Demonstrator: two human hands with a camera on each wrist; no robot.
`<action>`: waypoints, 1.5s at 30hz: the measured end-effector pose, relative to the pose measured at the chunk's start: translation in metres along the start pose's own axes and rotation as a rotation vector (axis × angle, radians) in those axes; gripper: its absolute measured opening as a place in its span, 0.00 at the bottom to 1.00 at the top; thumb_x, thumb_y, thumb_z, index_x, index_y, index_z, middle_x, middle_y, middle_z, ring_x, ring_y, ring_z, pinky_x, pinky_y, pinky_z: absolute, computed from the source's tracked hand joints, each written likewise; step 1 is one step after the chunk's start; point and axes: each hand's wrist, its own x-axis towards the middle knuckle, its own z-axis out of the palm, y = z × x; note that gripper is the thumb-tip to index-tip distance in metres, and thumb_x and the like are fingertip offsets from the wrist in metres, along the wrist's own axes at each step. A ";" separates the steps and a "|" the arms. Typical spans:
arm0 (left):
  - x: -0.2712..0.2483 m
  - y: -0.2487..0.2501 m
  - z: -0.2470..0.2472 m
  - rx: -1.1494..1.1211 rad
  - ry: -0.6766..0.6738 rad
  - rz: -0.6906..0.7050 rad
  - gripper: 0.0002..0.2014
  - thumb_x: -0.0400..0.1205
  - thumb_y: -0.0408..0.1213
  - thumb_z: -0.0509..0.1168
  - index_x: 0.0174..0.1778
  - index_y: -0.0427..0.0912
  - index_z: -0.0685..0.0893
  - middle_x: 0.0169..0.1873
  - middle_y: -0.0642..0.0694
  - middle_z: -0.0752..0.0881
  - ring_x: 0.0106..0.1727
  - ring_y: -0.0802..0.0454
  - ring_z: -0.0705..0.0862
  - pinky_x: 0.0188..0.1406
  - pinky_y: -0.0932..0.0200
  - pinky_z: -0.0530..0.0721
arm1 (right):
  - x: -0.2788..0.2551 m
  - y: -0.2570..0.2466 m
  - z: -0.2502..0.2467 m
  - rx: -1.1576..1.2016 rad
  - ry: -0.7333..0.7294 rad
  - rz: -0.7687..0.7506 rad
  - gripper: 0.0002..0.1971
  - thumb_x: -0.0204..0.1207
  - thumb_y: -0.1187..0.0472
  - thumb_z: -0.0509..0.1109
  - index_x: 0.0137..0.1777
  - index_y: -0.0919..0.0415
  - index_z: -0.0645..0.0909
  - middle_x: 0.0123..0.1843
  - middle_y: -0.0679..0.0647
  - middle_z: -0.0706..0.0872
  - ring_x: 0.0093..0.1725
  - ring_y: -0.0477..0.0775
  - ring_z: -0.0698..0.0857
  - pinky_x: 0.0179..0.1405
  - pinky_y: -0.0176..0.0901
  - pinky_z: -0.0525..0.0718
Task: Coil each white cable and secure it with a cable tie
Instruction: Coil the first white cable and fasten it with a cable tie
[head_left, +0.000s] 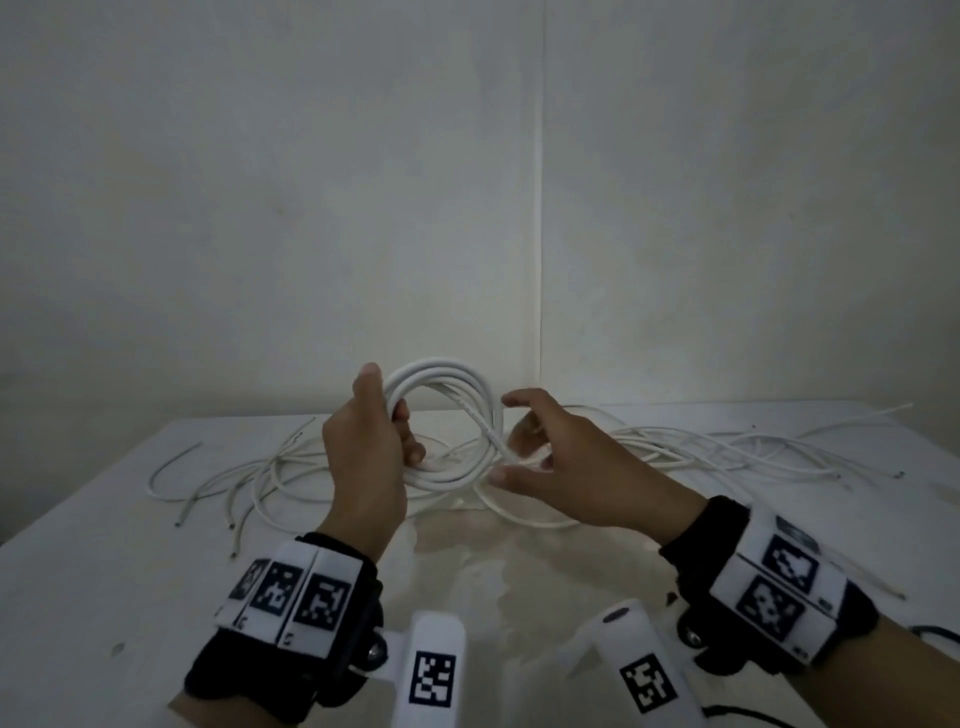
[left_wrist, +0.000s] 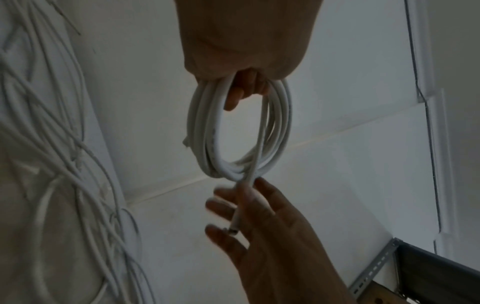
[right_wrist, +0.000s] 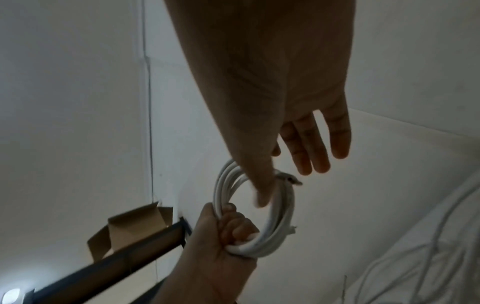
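My left hand (head_left: 389, 415) grips a coil of white cable (head_left: 457, 379) at its left side and holds it upright above the table. In the left wrist view the coil (left_wrist: 202, 127) hangs from my curled fingers (left_wrist: 233, 96). My right hand (head_left: 519, 441) is at the coil's right side, fingers straight and spread. The cable's loose end (left_wrist: 235, 226) lies across those fingers, and in the right wrist view my thumb (right_wrist: 262, 185) rests against the coil (right_wrist: 283, 205) beside that end (right_wrist: 291, 179). No cable tie is in sight.
Several loose white cables (head_left: 675, 447) sprawl over the white table (head_left: 104, 571), some reaching left (head_left: 249, 478). White walls meet in a corner behind. A cardboard box (right_wrist: 135, 224) and a dark shelf bar (right_wrist: 103, 265) stand off to one side.
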 end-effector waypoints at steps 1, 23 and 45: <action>-0.003 0.000 0.001 -0.003 -0.024 -0.009 0.21 0.83 0.45 0.57 0.24 0.40 0.70 0.11 0.53 0.67 0.13 0.56 0.64 0.15 0.64 0.66 | 0.004 -0.001 0.001 0.088 -0.024 0.012 0.30 0.73 0.52 0.72 0.72 0.50 0.63 0.52 0.43 0.78 0.50 0.40 0.79 0.46 0.26 0.77; -0.022 0.001 0.003 0.112 -0.611 -0.346 0.26 0.80 0.58 0.54 0.25 0.39 0.73 0.11 0.52 0.61 0.12 0.58 0.59 0.13 0.66 0.67 | 0.009 -0.012 -0.016 -0.094 -0.048 -0.140 0.12 0.80 0.52 0.62 0.50 0.62 0.73 0.36 0.49 0.77 0.32 0.43 0.73 0.33 0.30 0.70; -0.028 -0.008 0.015 -0.201 -0.433 -0.267 0.23 0.83 0.52 0.53 0.26 0.41 0.70 0.09 0.53 0.61 0.10 0.60 0.60 0.12 0.68 0.66 | 0.006 -0.001 -0.002 0.428 0.299 0.009 0.18 0.80 0.45 0.51 0.38 0.56 0.73 0.27 0.52 0.75 0.30 0.50 0.78 0.34 0.35 0.78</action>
